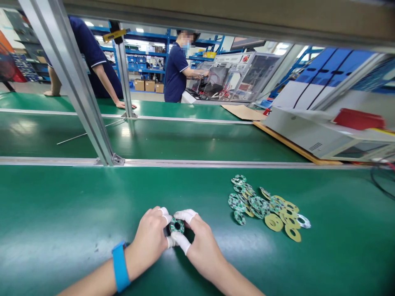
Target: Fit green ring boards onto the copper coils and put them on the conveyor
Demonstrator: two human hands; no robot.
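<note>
Between my two hands is a small ring-shaped circuit board point(182, 229), green with a dark hole in the middle. My left hand point(152, 232), a blue band on its wrist, is closed on the board's left side, where a dark part shows beside it. My right hand point(200, 238) pinches the board from the right with thumb and forefinger. White finger cots cover the gripping fingertips of both hands. To the right lies a loose heap of ring-shaped circuit boards point(259, 205), some green side up, while others show a yellow side point(274, 222).
An upright aluminium post point(88, 102) stands at the left on the rail behind the green bench point(77, 205). A grey machine housing point(311, 133) sits on a wooden board at the back right. Across the bench, one person leans on the surface and another works at a machine.
</note>
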